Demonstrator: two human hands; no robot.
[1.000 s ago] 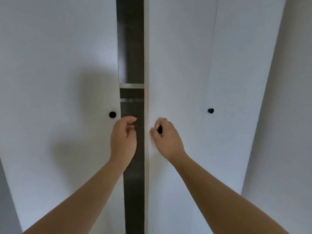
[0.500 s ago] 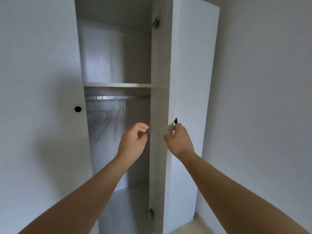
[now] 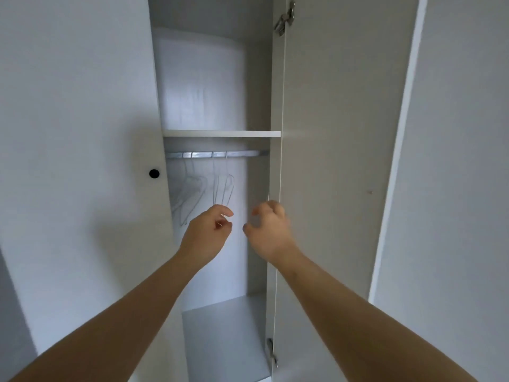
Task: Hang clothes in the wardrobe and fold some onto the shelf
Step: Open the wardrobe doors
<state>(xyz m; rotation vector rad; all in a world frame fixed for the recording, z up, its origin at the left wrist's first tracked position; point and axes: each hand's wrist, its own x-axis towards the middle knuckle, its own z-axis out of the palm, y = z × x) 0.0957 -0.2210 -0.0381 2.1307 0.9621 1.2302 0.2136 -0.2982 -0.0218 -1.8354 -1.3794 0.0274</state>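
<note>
Wardrobe [image 3: 209, 78]: right door [image 3: 330, 161] stands wide open, left door [image 3: 82, 133] is shut with a black knob [image 3: 154, 173] near its right edge, leaving a narrow upright opening. Inside are the shelf [image 3: 220, 133], the rail [image 3: 214, 154] just beneath it, and wire hangers [image 3: 192, 194] bunched left (right stretch free). Left hand [image 3: 206, 232] and right hand [image 3: 271, 230] are side by side below the hangers, fingers loosely curled, gripping nothing; the right is blurred, just beside the hinge edge.

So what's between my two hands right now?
Nothing. The gap between left hand and right hand is bare, with only the wardrobe's back panel behind, per the head view.
</note>
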